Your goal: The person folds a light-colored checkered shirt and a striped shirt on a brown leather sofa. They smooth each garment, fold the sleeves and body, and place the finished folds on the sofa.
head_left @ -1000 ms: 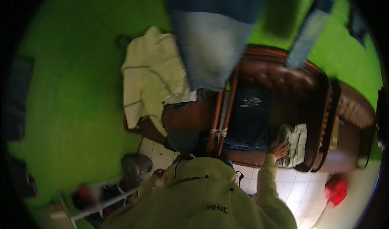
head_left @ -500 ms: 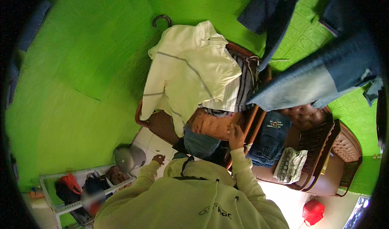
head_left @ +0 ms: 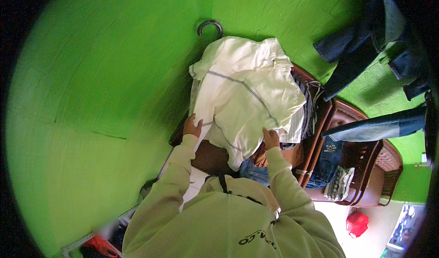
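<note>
— So, what is touched by the left hand (head_left: pixel 192 126)?
— Soft, creased white cloth (head_left: pixel 247 93), draped over the brown wooden chair (head_left: pixel 320 121); its fingers are spread.
— And the right hand (head_left: pixel 270 138)?
— The cloth's near edge is pinched.

Green wall (head_left: pixel 114 98); hook (head_left: pixel 210 27) on it; hanging jeans (head_left: pixel 366 38) upper right; brown chairs (head_left: pixel 361 166); red container (head_left: pixel 356 223) on floor.
</note>
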Available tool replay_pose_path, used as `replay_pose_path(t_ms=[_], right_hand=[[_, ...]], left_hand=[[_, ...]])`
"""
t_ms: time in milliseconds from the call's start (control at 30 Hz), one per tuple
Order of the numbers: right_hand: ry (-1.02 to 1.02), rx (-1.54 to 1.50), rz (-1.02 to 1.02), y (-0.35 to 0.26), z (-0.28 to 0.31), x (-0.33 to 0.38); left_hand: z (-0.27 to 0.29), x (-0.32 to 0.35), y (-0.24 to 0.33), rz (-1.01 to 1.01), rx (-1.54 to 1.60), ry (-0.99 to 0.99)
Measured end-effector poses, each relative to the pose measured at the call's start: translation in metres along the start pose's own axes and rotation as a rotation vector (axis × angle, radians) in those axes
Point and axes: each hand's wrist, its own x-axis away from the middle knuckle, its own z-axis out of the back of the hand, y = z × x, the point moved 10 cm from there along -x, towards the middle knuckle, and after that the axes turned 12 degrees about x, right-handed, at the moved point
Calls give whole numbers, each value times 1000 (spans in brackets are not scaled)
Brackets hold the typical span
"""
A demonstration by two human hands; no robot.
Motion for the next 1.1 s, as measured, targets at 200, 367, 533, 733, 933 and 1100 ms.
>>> replay_pose_path(t_ms=[200,367,533,733,933,1100], right_hand=[[-84,438,117,5,-25,-25],[216,565,756,-125,-45,37],[-481,667,816,-198,-106,140],[-210,304,760,-183,-58,121],[619,810,63,-62,109,-14],[265,715,-329,16,153,-73]], left_hand=[[-43,-42,41,15,60,-144],[-84,-13,137,53,600,-501],[-73,-10,178,-272,185,-413],[33,-50,36,169,732,116],[132,14,15,600,628,127],[165,46,100,272,915,192]])
